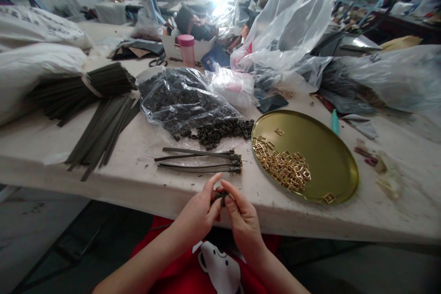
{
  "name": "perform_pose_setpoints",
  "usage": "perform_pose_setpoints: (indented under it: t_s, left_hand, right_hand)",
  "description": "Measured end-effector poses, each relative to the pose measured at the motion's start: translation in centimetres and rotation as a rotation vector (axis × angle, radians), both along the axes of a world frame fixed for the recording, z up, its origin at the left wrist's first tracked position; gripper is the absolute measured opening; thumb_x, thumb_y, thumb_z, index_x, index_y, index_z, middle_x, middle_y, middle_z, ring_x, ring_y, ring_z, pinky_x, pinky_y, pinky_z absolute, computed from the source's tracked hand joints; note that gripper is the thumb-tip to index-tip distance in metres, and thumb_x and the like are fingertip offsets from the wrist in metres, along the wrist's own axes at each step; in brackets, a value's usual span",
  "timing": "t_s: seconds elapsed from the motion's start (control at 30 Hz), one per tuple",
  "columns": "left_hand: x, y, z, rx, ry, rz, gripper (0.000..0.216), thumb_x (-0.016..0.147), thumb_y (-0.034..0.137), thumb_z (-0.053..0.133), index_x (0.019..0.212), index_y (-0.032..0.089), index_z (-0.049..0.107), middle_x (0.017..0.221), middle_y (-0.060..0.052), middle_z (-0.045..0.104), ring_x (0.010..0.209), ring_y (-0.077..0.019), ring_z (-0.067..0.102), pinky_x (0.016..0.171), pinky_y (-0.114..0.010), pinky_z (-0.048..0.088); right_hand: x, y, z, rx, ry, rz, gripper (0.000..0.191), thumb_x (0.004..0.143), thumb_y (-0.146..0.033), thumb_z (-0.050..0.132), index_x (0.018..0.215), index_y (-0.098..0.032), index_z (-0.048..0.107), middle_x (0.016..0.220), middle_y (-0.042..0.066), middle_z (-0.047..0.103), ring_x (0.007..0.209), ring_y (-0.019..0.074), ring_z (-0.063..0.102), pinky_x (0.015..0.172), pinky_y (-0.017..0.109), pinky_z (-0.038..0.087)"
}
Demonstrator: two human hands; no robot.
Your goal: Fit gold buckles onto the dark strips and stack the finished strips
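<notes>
At the table's front edge, my left hand [200, 211] and my right hand [244, 216] meet with fingers pinched together. Between them is a small dark strap piece [223, 196], mostly hidden by the fingers. A thin dark end shows beside my left wrist and may belong to it. Just beyond my hands lie several dark straps [200, 165] with gold buckles [240, 165] at their right ends. Farther back is a pile of small dark loops [215, 133]. To the right, a round gold tray [330, 161] bears a heap of gold buckles [285, 167].
Loose dark strips [103, 128] and a tied bundle of strips [86, 85] lie at the left. Behind the loops are a clear plastic bag [182, 96], a pink-lidded jar [186, 49] and a dark flat phone-like slab [273, 103]. White sacks [37, 69] stand at far left.
</notes>
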State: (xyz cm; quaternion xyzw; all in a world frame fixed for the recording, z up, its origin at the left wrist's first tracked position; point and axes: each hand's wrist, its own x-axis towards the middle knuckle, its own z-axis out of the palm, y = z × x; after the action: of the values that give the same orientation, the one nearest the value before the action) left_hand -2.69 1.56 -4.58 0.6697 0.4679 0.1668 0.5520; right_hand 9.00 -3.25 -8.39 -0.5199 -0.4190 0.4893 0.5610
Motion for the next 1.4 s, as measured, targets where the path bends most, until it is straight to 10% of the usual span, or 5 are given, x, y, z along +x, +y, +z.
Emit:
perform_pose_setpoints:
  t_s: [0.43,1.4]
  left_hand:
    - [0.1,-1.0,0.3,0.100,0.121,0.051,0.042,0.081,0.022,0.040,0.123,0.020,0.039,0.083,-0.004,0.062,0.076,-0.0189,0.057,0.072,-0.030,0.041]
    - [0.3,-1.3,-1.2,0.017,-0.013,0.043,0.052,0.080,0.020,0.040,0.131,0.017,0.031,0.077,-0.001,0.058,0.064,-0.0128,0.052,0.064,-0.025,0.042]
  right_hand:
    - [-0.5,-0.2,1.2,-0.266,0.416,-0.051,0.034,0.078,-0.037,0.058,0.109,-0.026,0.061,0.110,0.003,0.063,0.102,0.0188,0.054,0.093,0.035,0.038]
    - [0.1,-0.4,0.6,-0.330,0.560,-0.074,0.037,0.073,-0.034,0.064,0.109,-0.023,0.061,0.094,0.001,0.065,0.085,0.0133,0.055,0.082,0.027,0.040]
